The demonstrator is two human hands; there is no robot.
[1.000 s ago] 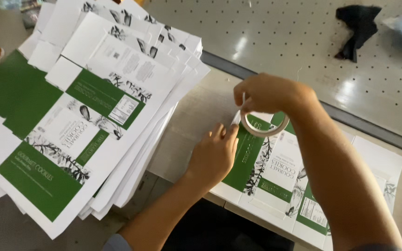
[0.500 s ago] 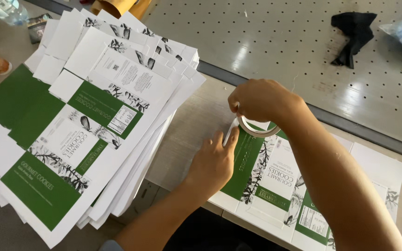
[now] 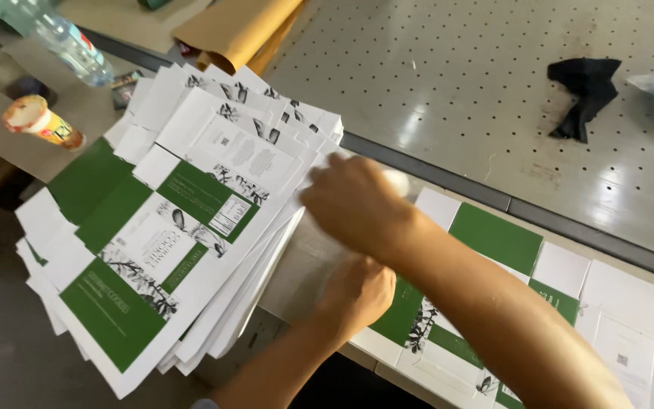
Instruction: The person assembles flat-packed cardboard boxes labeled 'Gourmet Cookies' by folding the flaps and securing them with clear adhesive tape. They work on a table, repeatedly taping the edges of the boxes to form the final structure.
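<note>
— Since a moment ago, has the right hand (image 3: 357, 201) moved?
— Yes, up toward the fanned stack of box blanks (image 3: 183, 227), fingers curled; the tape roll it held is hidden now, so I cannot tell what it grips.
— And the left hand (image 3: 357, 291)?
— Just below the right, pressed flat with fingers together on the green-and-white carton blank (image 3: 493, 303) lying across the worktop (image 3: 312, 265).

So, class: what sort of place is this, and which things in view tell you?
Probably a packaging or print workshop: a fanned stack of flat carton blanks, another flat carton blank under the hands, and a perforated metal worktable like a cutting bed.
</note>
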